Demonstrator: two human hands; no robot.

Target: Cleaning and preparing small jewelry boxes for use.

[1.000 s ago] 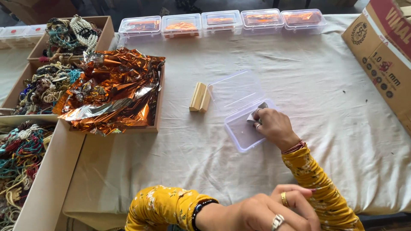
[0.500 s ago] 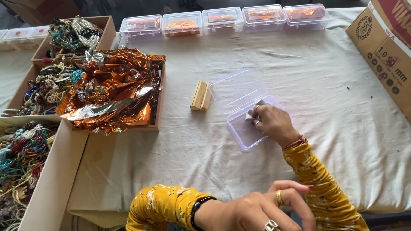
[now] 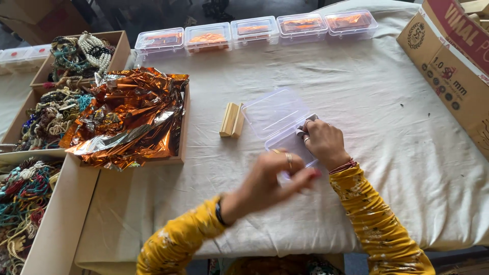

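right hand (image 3: 324, 143) curls closed gripping the open clear box (image 3: 279, 118); left hand (image 3: 275, 175) hovers loosely open.

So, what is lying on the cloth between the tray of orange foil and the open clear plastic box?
In the head view, small wooden blocks lie side by side between the foil tray and the open clear box. Around them, only bare cloth shows.
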